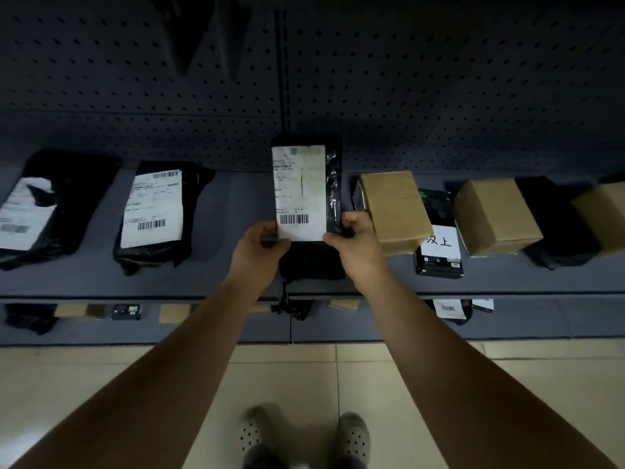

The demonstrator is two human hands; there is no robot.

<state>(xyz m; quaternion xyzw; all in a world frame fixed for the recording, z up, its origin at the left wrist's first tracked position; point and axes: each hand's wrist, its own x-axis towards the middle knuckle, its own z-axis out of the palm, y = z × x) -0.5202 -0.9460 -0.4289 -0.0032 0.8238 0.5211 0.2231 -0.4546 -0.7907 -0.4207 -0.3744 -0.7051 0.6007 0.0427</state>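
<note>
Head view looks down on a long grey shelf (230,231) with a back wall full of little holes (135,96). Near the middle of the shelf there is a bare strip, running from the back wall to the front edge. A black bag (152,211) with a white sticker lies on the left side of that strip. A brown box (394,204) stands on the right side of it, close by. Past the brown box sit a small black box (439,262) with a paper note and a second brown box (493,214).

Over the bare strip, the black parcel (333,184) is held up on end, its top against the back wall. It is shiny, crinkly black plastic. A big white label (299,191) covers most of its front, with a bar code near the bottom and a crease down the middle.

At the parcel's lower left corner the left hand (260,245) pinches it, fingers curled. At the lower right corner the right hand (355,242) pinches it the same way. Something dark lies under the hands by the front edge; I cannot tell if it belongs to the parcel
</note>
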